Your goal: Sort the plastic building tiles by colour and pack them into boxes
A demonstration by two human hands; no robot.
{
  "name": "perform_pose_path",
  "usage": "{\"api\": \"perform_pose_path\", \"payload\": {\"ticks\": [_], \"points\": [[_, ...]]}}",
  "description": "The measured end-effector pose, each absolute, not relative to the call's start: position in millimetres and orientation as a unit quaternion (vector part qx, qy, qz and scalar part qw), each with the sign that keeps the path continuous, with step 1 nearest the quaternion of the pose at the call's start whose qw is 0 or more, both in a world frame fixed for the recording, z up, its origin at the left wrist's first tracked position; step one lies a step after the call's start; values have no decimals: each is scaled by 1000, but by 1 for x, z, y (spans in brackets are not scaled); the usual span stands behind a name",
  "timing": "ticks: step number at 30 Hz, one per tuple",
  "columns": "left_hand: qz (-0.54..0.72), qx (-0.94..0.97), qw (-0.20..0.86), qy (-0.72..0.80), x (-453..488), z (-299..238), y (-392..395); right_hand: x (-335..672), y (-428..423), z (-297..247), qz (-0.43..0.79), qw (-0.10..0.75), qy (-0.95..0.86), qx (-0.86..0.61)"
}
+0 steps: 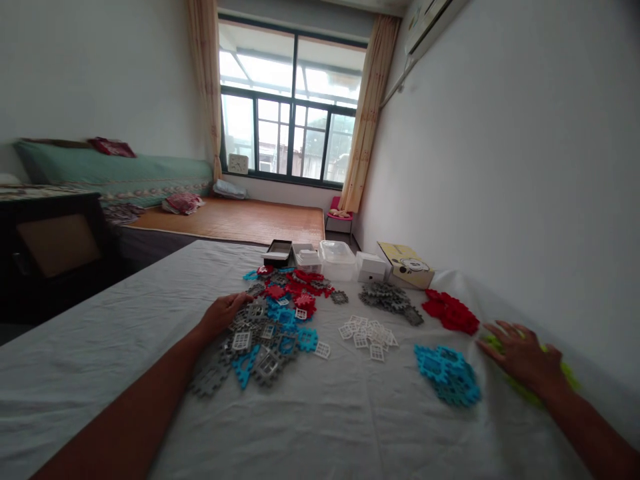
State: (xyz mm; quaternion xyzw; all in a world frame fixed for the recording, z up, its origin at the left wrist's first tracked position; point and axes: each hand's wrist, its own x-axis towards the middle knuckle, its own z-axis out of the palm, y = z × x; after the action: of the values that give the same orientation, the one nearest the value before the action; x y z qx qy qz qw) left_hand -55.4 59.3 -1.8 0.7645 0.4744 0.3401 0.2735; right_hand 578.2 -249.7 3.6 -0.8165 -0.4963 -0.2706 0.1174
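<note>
A mixed heap of grey, blue and red plastic interlocking tiles (273,327) lies on the white sheet (100,347). My left hand (223,312) rests on the heap's left edge, fingers curled among the pieces; what they hold, if anything, is hidden. My right hand (523,357) lies flat with spread fingers on a pile of yellow-green tiles (567,377) at the right. Sorted piles sit between: white window pieces (367,331), blue tiles (447,375), red tiles (450,312), grey tiles (387,298).
Small boxes stand at the far edge: a black box (278,252), a clear plastic tub (337,259), a white box (371,267) and a cardboard box (406,265). A wall runs close on the right. Behind are a bed with a mat (235,220) and a window.
</note>
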Motion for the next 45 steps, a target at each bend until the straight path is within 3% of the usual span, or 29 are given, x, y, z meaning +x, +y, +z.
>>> {"api": "perform_pose_path", "payload": {"ticks": [3,7,9,13,17,22,30,34,38,45], "points": [[334,764,270,481,-55,-3,59,497,-209,31,-236,170,-574,-765],[340,764,269,478,-55,-3,58,349,-163,53,-20,225,-747,-625],[343,768,274,466,-55,-4,57,290,-148,50,46,209,-797,-565],[350,766,293,453,-56,-6,59,230,-125,33,62,170,-811,-556],[357,761,296,454,-56,-8,62,215,-114,29,51,143,-803,-576],[345,761,293,465,-56,-6,60,226,-133,46,-67,137,-825,-544],[328,761,290,478,-54,1,56,400,-203,60,-73,103,-627,-769],[327,761,274,489,-52,3,56,454,-234,54,-36,88,-584,-806],[329,767,252,490,-52,1,58,424,-227,56,-47,147,-612,-775],[334,766,269,478,-53,-1,54,284,-172,54,100,181,-782,-588]]}}
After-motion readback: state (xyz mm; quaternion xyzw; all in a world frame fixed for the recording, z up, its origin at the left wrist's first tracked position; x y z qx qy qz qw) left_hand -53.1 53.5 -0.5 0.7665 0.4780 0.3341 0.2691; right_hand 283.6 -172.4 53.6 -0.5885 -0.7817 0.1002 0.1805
